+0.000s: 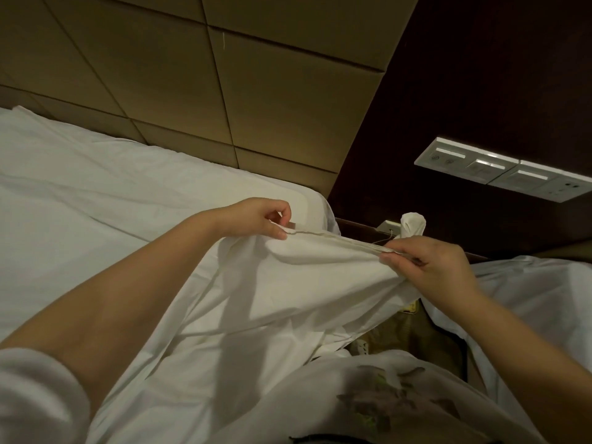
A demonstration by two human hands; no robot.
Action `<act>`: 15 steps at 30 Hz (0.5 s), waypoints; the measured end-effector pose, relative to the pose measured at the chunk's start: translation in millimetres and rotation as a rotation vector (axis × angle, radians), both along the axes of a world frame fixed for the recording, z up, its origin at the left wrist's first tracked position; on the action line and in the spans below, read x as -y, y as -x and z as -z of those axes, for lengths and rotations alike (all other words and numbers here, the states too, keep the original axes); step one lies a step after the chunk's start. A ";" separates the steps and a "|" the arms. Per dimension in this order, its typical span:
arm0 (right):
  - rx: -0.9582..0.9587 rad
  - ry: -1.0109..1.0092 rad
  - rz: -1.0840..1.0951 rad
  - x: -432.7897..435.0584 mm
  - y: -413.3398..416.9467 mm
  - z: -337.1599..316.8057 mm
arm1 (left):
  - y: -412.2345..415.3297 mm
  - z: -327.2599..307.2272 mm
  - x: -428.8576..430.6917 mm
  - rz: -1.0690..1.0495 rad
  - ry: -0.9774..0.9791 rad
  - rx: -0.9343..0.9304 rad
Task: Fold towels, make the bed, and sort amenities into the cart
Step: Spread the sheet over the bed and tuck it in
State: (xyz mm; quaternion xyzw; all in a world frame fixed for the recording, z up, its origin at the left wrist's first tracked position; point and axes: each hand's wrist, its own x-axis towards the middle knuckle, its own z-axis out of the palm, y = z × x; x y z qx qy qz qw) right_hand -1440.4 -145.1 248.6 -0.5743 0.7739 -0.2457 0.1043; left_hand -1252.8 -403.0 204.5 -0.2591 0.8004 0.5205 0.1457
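Observation:
A white bed sheet (288,293) is lifted in front of me, its hemmed edge stretched taut between both hands. My left hand (256,219) pinches the hem at its left end, just above the corner of the bed (96,187). My right hand (429,264) pinches the same hem at its right end, with several layers of cloth bunched in the fingers. The rest of the sheet hangs down toward my body and drapes over the bed's edge.
A padded tan headboard (224,91) rises behind the bed. To the right is a dark wall with a white switch and socket panel (503,169). A small white rolled cloth (413,224) stands on the nightstand edge. More white linen (538,296) lies at the right.

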 end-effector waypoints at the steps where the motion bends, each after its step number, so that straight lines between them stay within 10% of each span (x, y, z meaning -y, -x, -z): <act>1: -0.001 -0.010 0.013 0.1 0.3 1.1 | -0.1 -1.4 -2.3 0.007 0.023 -0.014; 15: 0.030 0.029 0.023 11.2 4.4 7.1 | -32.4 21.6 -49.2 -0.128 0.373 -0.338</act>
